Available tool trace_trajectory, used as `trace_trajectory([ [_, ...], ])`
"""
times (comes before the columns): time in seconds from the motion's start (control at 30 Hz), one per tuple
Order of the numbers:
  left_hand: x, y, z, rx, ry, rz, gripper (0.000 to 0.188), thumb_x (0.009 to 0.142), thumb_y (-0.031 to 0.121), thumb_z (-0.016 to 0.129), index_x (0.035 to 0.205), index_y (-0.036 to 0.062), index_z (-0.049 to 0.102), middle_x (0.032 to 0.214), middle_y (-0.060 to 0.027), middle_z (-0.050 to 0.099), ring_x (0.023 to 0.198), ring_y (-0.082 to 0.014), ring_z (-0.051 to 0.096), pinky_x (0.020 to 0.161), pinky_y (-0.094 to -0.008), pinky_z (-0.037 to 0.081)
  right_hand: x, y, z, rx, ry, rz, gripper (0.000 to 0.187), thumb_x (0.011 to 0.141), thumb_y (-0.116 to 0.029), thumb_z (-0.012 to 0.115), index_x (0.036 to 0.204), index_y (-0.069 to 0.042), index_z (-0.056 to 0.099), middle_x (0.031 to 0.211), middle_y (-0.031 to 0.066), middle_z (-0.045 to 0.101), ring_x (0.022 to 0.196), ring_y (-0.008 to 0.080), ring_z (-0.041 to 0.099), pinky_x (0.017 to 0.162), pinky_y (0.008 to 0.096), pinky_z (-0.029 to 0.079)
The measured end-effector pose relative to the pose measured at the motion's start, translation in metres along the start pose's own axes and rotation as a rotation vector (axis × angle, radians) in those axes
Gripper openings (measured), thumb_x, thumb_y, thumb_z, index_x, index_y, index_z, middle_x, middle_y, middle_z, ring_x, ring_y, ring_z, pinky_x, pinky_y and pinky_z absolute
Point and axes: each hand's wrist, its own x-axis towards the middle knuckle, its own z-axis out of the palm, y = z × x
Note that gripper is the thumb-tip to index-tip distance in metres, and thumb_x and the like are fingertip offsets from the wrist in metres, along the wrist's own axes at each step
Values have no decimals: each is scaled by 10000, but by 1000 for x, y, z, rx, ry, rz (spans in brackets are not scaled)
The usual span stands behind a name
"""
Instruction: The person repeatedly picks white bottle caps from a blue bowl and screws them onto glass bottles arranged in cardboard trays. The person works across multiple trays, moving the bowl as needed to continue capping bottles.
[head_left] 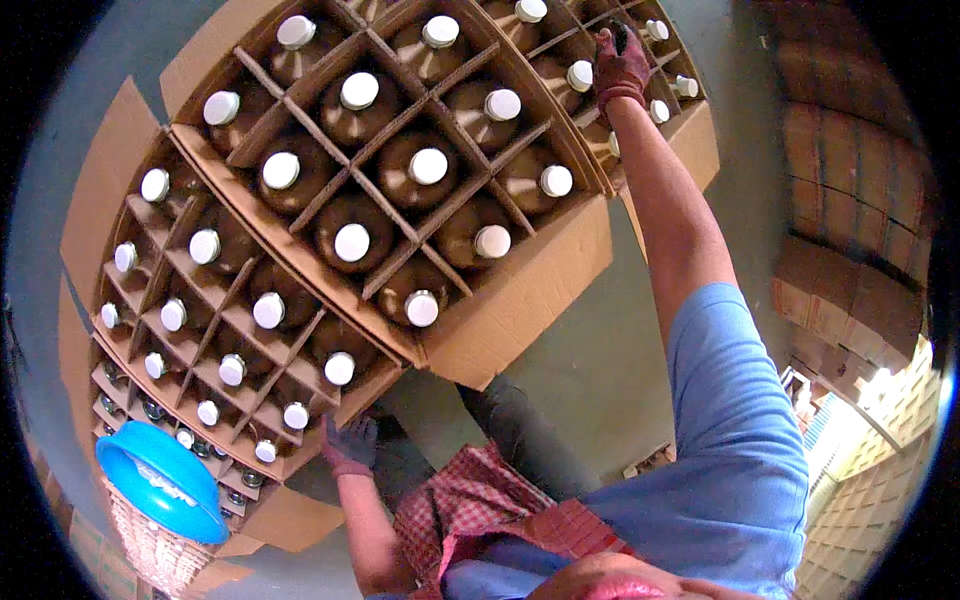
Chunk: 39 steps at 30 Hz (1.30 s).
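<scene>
My right hand (pixel 620 68), in a dark red glove with black at the fingers, reaches over the far right carton (pixel 570 110). Its fingers are curled among the bottles; what they hold, if anything, is hidden. White-capped bottles (pixel 578 76) stand close beside it. My left hand (pixel 351 444), gloved in red and grey, is at the near edge of the left carton (pixel 350 400), fingers apart and holding nothing visible. Between the two hands, the middle carton (pixel 530 300) holds several clear bottles (pixel 428 166) with white caps, each upright in a cardboard divider (pixel 360 180) cell.
A blue plastic basin (pixel 165 490) with white items inside sits over another carton of bottles at lower left. Open flaps (pixel 110 190) stick out along the cartons' sides. Stacked brown cartons (pixel 850 190) stand at the right, with pale yellow crates (pixel 870 510) below them.
</scene>
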Motion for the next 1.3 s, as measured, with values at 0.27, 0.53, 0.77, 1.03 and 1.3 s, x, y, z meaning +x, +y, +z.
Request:
trace_trajectory([
  [0.27,5,13,66,-192,153,57,421,888,371,446,1164,59,496,1153,-123,558,1052,-298,539,867,-430,465,4,70,72,-262,-114,-200,538,859,-490,493,1276,-150,469,1326,168,447,1230,361,400,997,418,348],
  [0.53,25,0,51,-187,147,76,387,910,313,430,1144,15,508,1095,-158,563,1014,-325,550,887,-466,456,-1,87,88,-165,-87,-245,608,852,-601,380,1311,-207,447,1386,204,368,1314,370,285,1078,465,222],
  [0.77,24,11,70,-221,312,51,406,915,334,439,1191,43,504,1164,-152,541,1070,-322,526,904,-484,439,8,93,62,49,-314,-179,715,753,-603,586,1306,-168,455,1384,183,386,1271,346,365,1052,425,291],
  [1.03,12,22,85,-167,464,-9,497,897,399,441,1310,123,445,1314,-91,456,1210,-279,419,1000,-469,319,-204,16,-50,671,-298,161,309,858,-232,612,1102,-46,580,889,-3,593,824,114,530,745,257,449],
  [1.3,42,11,53,-237,349,-94,477,897,332,436,1311,95,441,1322,-79,462,1249,-301,375,1004,-531,298,-356,-19,-122,639,-460,281,301,844,-94,606,1140,-37,595,1041,24,620,945,109,543,859,250,421],
])
